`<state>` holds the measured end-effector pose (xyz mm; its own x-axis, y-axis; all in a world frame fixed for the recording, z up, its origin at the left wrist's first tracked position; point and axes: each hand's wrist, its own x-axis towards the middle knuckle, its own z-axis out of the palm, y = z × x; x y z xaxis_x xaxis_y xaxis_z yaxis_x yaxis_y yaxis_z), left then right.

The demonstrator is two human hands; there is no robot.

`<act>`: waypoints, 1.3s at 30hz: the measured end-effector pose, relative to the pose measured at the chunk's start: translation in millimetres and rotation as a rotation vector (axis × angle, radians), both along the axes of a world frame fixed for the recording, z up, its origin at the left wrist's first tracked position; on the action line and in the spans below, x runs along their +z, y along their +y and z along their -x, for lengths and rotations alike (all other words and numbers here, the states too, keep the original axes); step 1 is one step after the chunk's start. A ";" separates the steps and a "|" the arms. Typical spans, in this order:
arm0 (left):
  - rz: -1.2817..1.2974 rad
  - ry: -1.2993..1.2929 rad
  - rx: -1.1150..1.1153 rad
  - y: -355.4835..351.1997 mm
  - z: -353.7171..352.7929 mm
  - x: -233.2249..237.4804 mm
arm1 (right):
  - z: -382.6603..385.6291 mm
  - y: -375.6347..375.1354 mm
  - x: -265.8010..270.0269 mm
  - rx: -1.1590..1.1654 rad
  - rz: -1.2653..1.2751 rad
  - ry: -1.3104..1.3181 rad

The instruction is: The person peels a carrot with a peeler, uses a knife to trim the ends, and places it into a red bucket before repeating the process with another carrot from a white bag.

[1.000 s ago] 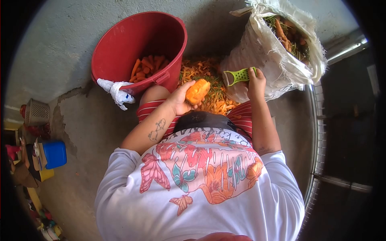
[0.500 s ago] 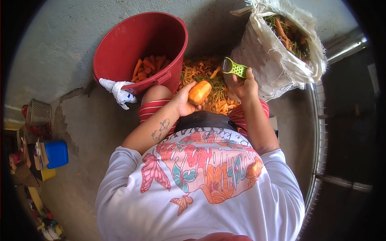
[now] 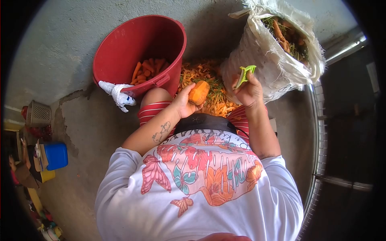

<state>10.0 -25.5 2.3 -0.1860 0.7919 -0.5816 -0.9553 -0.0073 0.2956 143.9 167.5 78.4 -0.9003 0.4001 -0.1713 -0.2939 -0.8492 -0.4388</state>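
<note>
Holds in the left hand, near the centre of the frame, a thick orange carrot, with thumb and fingers curled around its lower left side. Pinches in the right hand, a little right of the centre, the end of a green peeler between thumb and fingers, near to the carrot but apart from it. Cannot tell how the hidden fingers of this hand are placed behind the peeler. Has the peeler turned almost on its edge, with the holes hard to see.

Has in front, in the upper middle of the frame, a heap of orange peelings mixed with green bits, lying between a large red bucket at upper left and a white woven sack at upper right. Can see carrot pieces low inside the bucket, a white cloth knotted at its lower left rim, and, in the open mouth of the sack, unpeeled carrots among green stems. Wears red shorts with white stripes and, filling the lower middle, a white shirt with butterflies printed on it.
</note>
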 end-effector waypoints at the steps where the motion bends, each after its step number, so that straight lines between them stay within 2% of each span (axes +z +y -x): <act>1: -0.008 0.027 -0.009 -0.3 -1.1 -1.3 | 0.7 -4.2 -2.2 0.046 0.042 0.014; 3: -0.025 0.082 -0.026 0.2 -2.0 -2.6 | 5.2 -17.0 -7.9 -0.033 -0.064 -0.162; 6: 0.016 0.092 0.008 1.1 -4.3 1.5 | 7.7 -37.8 -9.9 -0.043 -0.612 -0.351; 10: 0.021 0.111 -0.025 1.5 -3.6 -1.2 | 15.8 -56.8 -17.0 -0.058 -0.802 -0.432; 16: 0.071 0.061 -0.027 3.3 -7.3 1.5 | 20.7 -56.2 -26.1 -0.069 -0.883 -0.479; 21: 0.007 0.065 -0.156 -1.1 -2.1 0.2 | 18.0 -52.2 -21.3 -0.047 -0.824 -0.500; 28: -0.019 0.096 -0.212 -2.7 -1.0 -1.8 | 15.5 -45.2 -17.2 0.040 -0.766 -0.536; 33: 0.005 0.106 -0.232 -10.9 4.8 5.1 | 9.0 -16.3 -16.9 -0.054 -0.696 -0.598; 35: -0.035 0.084 -0.232 -11.5 8.4 4.7 | 10.7 -2.9 -27.9 -0.133 -0.786 -0.589; 37: -0.076 0.079 -0.223 -13.6 10.6 4.2 | 7.2 26.9 -47.9 -0.262 -0.982 -0.744; 39: -0.128 0.100 -0.193 -12.8 16.3 5.6 | 5.1 37.2 -48.4 -0.365 -0.845 -0.675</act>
